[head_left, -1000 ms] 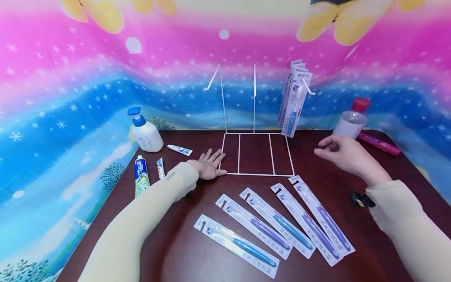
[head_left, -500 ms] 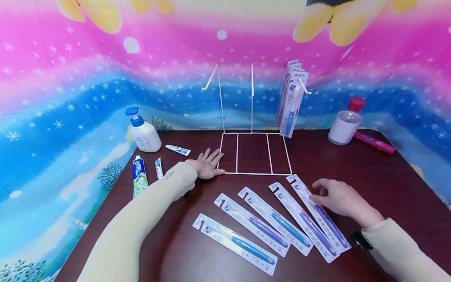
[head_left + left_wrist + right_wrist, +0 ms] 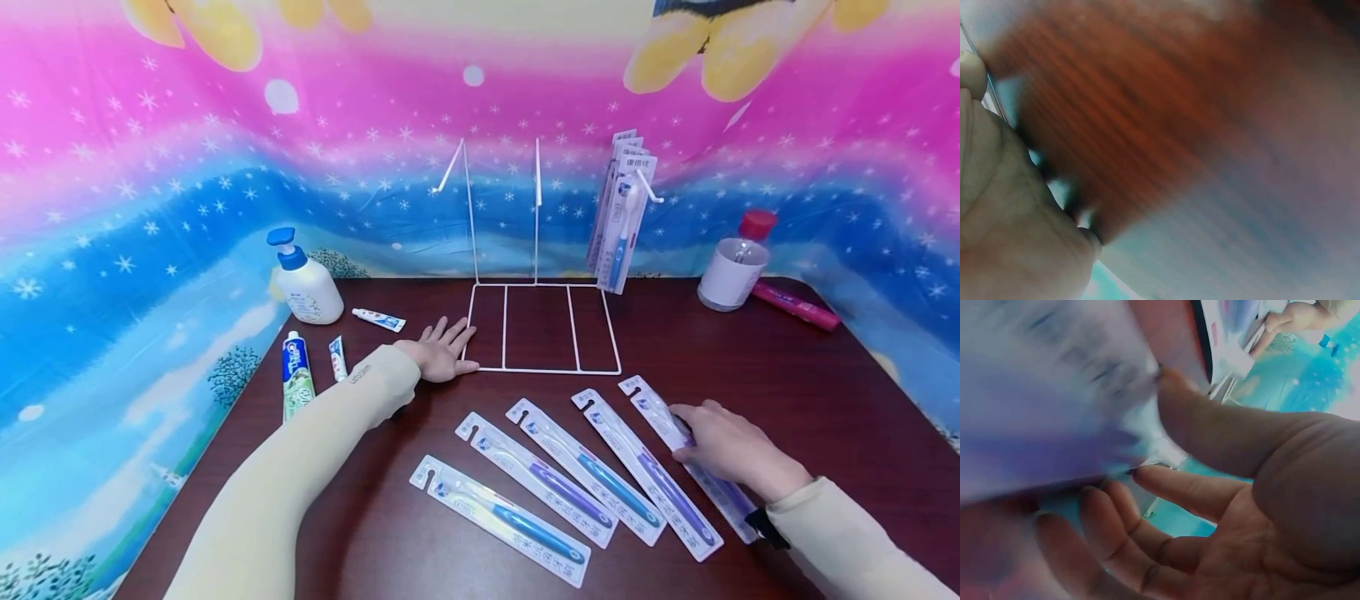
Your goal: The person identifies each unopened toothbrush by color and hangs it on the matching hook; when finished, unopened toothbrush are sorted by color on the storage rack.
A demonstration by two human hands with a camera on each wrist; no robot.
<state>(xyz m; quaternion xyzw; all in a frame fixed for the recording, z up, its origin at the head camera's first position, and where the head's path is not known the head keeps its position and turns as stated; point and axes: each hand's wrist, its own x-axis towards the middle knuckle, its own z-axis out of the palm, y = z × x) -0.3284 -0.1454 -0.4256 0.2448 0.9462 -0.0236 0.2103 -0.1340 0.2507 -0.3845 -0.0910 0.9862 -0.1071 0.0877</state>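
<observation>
Specifically, the right hand [image 3: 738, 446] grasped the purple-handled toothbrush pack [image 3: 649, 410], thumb on one side and fingers on the other. This pack was the rightmost of the row in front of the white wire rack [image 3: 540, 370]; whether it contacted the table [image 3: 750, 358] could not be determined. Four further packs [image 3: 549, 483] lay to its left, handles alternating blue and purple. The left hand [image 3: 442, 350] was flat, fingers extended and spread, at the rack's left rail. Additional hanging packs [image 3: 622, 225] occupied the right hook.
</observation>
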